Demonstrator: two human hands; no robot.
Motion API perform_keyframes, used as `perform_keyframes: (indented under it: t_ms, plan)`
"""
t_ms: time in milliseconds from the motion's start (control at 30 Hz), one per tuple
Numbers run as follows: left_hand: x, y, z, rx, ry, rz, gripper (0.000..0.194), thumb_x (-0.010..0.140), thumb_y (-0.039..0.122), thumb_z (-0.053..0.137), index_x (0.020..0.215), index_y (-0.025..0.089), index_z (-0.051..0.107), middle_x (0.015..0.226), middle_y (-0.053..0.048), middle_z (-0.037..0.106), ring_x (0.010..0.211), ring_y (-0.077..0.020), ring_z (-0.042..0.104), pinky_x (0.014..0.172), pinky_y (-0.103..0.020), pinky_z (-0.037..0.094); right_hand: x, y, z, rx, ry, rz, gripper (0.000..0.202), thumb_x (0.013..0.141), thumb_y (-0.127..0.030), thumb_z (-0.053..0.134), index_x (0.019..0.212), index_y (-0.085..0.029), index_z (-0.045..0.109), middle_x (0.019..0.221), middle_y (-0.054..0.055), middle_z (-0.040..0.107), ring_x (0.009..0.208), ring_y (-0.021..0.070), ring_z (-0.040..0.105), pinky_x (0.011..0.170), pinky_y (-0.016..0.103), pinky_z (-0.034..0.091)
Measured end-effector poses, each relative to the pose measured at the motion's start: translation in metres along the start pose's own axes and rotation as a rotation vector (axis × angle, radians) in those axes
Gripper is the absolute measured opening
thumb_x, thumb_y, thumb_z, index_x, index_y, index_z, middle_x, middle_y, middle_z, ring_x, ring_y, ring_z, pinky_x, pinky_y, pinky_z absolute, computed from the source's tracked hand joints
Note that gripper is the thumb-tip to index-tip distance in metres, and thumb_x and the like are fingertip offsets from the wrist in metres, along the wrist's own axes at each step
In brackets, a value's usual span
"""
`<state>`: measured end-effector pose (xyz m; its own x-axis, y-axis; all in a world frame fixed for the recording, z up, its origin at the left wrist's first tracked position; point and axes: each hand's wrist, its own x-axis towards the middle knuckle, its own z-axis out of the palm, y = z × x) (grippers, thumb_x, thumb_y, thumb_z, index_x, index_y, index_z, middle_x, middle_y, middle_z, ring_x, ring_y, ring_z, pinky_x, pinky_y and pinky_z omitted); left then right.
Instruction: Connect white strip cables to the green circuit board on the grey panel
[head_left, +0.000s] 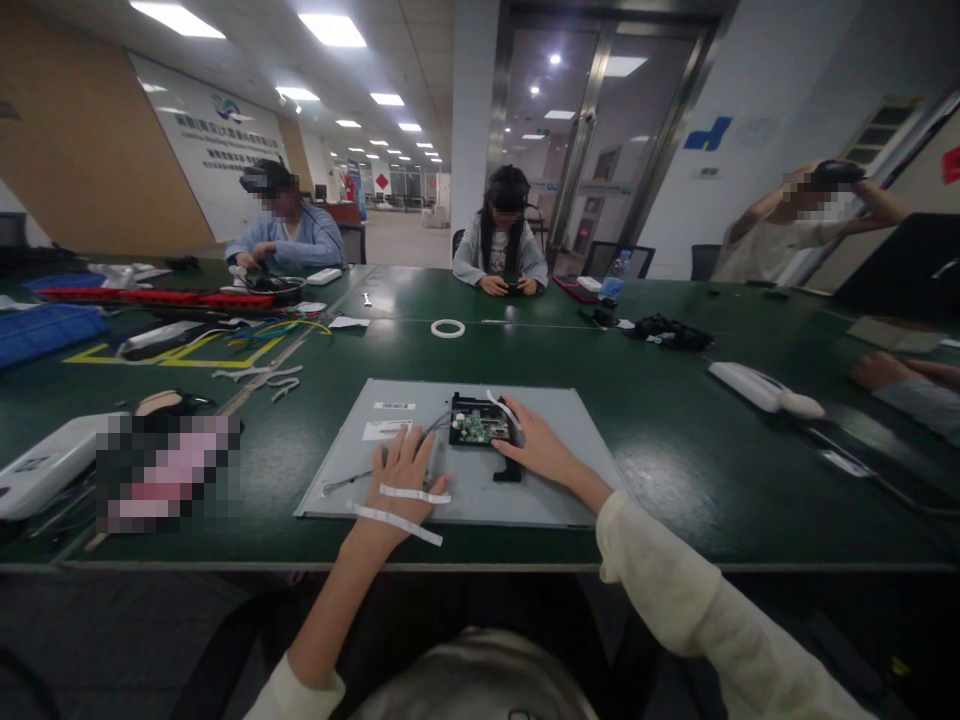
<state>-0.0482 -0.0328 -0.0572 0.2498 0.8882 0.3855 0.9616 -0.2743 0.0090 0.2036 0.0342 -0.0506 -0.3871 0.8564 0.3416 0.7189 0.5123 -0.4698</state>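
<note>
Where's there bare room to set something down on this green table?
Green tabletop shows bare between the grey panel and the white device on the right, and between panel and white ring. The left side is crowded: blue bin, white box.

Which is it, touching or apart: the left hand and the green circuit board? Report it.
Apart: the head view shows a strip of grey panel between the left hand and the green circuit board.

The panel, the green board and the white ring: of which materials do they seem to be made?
Panel: perhaps metal, satin grey, from its flat sheet and thin, straight edges; plastic is possible. Board: likely coated fibreglass, as its green face carries small electronic parts. Ring: smooth-looking, plain white, perhaps plastic or tape; too small to tell.
</note>
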Motion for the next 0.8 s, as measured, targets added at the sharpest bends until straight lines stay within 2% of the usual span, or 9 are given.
perform_keyframes:
  t_ms: [233, 367, 567, 667, 800]
  plan:
    - [0.000, 0.002, -0.001, -0.003, -0.016, 0.009, 0.047, 0.087, 0.042, 0.043, 0.128, 0.019, 0.048, 0.137, -0.009, 0.045, 0.130, -0.0303, 0.033, 0.102, -0.052, 0.030, 0.002, 0.002, -0.001, 0.012, 0.003, 0.002, 0.077, 0.079, -0.049, 0.055, 0.142, -0.021, 0.022, 0.140, 0.012, 0.035, 0.125, 0.0251, 0.037, 0.104, 0.042, 0.030]
    - [-0.001, 0.002, 0.000, -0.004, -0.008, 0.006, 0.046, 0.087, 0.041, 0.043, 0.127, 0.019, 0.049, 0.136, -0.010, 0.045, 0.130, -0.0300, 0.034, 0.102, -0.051, 0.031, 0.000, -0.002, -0.003, 0.040, 0.039, -0.003, 0.070, 0.083, -0.047, 0.050, 0.141, -0.020, 0.023, 0.141, 0.011, 0.033, 0.128, 0.0226, 0.033, 0.107, 0.040, 0.027]
    - [0.003, 0.007, -0.013, -0.007, -0.012, -0.010, 0.049, 0.085, 0.039, 0.046, 0.130, 0.020, 0.045, 0.139, -0.010, 0.042, 0.130, -0.0317, 0.031, 0.100, -0.054, 0.032, -0.001, -0.005, -0.007, 0.076, 0.151, 0.032, 0.051, 0.088, -0.037, 0.043, 0.135, -0.018, 0.035, 0.132, 0.011, 0.045, 0.123, 0.0207, 0.040, 0.105, 0.039, 0.031]
    - [0.018, 0.015, -0.025, -0.031, 0.028, 0.038, 0.050, 0.085, 0.040, 0.046, 0.131, 0.022, 0.043, 0.139, -0.009, 0.041, 0.131, -0.0308, 0.030, 0.102, -0.053, 0.029, 0.001, -0.003, -0.009, 0.120, 0.234, 0.056, 0.044, 0.088, -0.034, 0.043, 0.130, -0.019, 0.041, 0.124, 0.011, 0.052, 0.116, 0.0201, 0.048, 0.101, 0.040, 0.036]
    - [0.058, 0.027, -0.036, -0.091, 0.103, 0.141, 0.049, 0.087, 0.039, 0.044, 0.132, 0.020, 0.040, 0.140, -0.010, 0.039, 0.132, -0.0283, 0.029, 0.103, -0.048, 0.029, 0.003, -0.001, -0.013, 0.213, 0.327, 0.072, 0.038, 0.087, -0.033, 0.044, 0.122, -0.019, 0.049, 0.116, 0.010, 0.058, 0.107, 0.0201, 0.055, 0.093, 0.039, 0.043]
